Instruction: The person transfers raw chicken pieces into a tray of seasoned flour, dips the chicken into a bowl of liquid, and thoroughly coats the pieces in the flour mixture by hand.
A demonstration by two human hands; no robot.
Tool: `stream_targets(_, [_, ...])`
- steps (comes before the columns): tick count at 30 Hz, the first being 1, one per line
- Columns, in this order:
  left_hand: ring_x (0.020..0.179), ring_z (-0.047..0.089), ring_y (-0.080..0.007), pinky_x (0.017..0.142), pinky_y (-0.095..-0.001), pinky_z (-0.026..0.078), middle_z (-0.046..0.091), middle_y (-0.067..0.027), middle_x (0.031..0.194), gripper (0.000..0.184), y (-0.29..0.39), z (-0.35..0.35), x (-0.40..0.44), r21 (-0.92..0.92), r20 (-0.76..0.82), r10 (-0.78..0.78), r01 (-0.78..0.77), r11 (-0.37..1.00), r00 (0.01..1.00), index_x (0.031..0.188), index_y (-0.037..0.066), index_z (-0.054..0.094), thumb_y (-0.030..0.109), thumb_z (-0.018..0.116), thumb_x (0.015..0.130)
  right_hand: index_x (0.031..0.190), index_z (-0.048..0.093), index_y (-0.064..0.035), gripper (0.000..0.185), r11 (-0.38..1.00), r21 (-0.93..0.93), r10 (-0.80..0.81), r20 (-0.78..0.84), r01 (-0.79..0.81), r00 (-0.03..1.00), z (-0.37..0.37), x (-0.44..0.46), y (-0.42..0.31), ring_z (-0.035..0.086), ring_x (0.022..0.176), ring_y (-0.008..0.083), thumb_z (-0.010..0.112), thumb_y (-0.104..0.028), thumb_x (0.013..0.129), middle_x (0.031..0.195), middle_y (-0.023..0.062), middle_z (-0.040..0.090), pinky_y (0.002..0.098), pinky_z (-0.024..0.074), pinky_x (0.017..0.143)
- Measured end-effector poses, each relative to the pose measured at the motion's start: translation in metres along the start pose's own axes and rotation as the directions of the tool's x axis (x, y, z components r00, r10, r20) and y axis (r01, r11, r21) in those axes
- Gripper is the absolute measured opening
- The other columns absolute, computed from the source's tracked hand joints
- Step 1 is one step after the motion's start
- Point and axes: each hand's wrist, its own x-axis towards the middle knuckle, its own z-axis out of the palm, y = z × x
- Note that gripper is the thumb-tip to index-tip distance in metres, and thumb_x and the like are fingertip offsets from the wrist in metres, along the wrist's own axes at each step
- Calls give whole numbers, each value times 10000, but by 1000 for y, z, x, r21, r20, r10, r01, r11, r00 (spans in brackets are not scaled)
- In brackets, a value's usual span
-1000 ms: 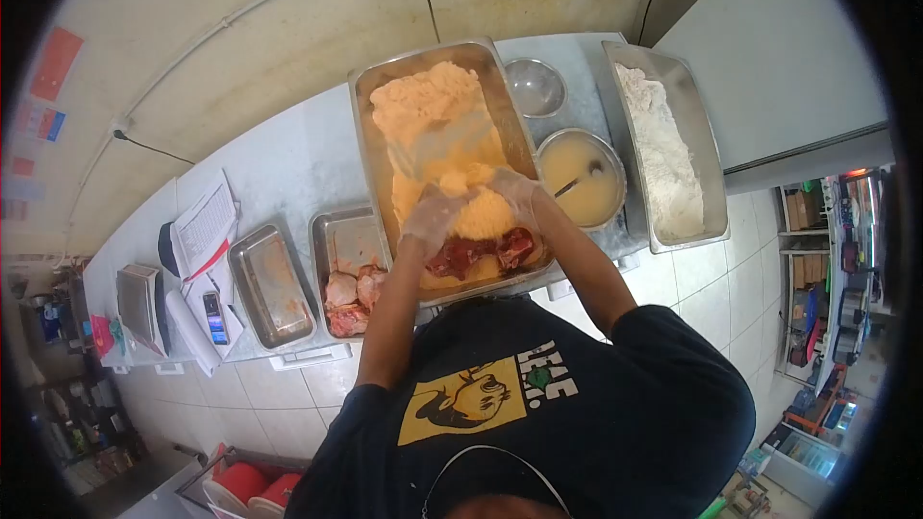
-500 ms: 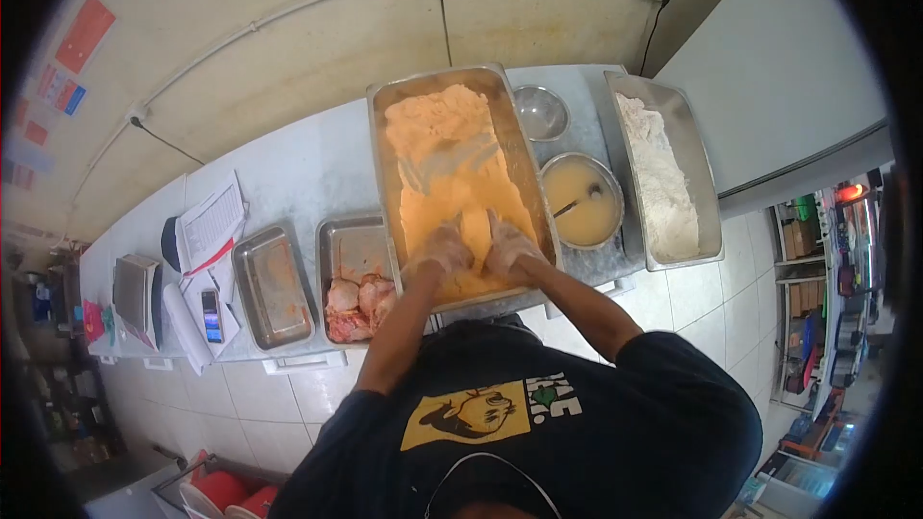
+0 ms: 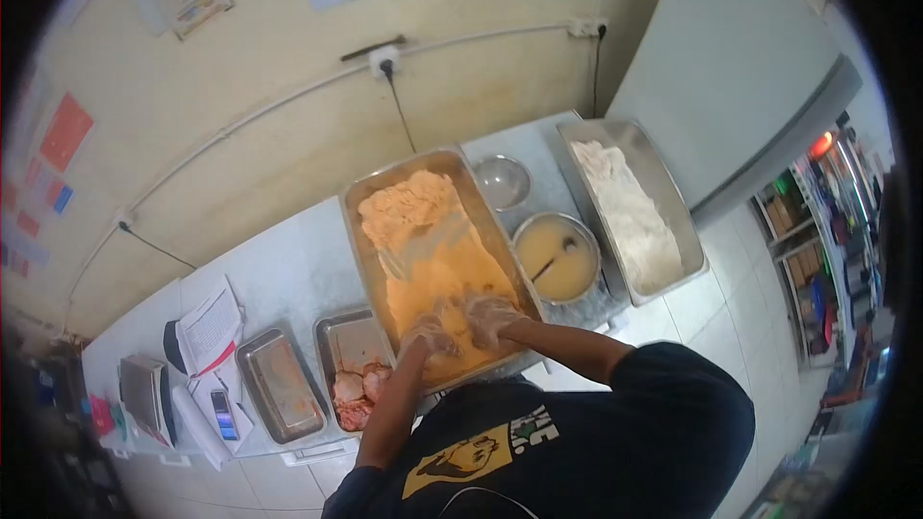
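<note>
A deep metal tray (image 3: 358, 242) holds orange-tinted flour (image 3: 409, 207), heaped toward the far end. At its near end, my left hand (image 3: 430, 333) is down in the flour, wearing a clear plastic glove dusted with it. My right hand (image 3: 490, 315), gloved the same way, is in the flour just to the right. Both hands are close together, with a small mound of flour between them. Their fingers are partly sunk in the flour and blurred, so I cannot tell whether they grip anything.
Raw chicken pieces (image 3: 358, 392) lie in a smaller tray left of the flour. Further left are a shallow metal tray (image 3: 282, 384), a phone (image 3: 223, 415) and papers (image 3: 207, 332). On the right stand a small bowl (image 3: 502, 183), a bowl of yellowish liquid (image 3: 556, 274) with a ladle, and a white-flour tray (image 3: 663, 269).
The head view has tilted up and turned, showing more wall. Both hands stay in the near end of the flour; the right hand now lies flatter over it.
</note>
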Motion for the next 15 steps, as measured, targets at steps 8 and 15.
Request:
stream_targets(8, [983,654,-300,886,-383,520,668,-140,1096,642,15,-31,2,60,41,-93,90,994,995,1230,115,631,416,795,687,1009,657,-18,270,984,-119,161,273,-133,948,14,57,29,681,873,296,661,-175,789,899,167,679,411,539,737])
stream_targets(15, [1083,627,-338,929,-391,505,630,-141,1234,737,28,-33,-32,110,123,-201,188,976,972,1315,141,589,435,793,671,1191,603,-33,502,990,-126,124,491,-70,862,-84,14,-23,656,975,300,731,-195,734,1046,171,675,396,527,822])
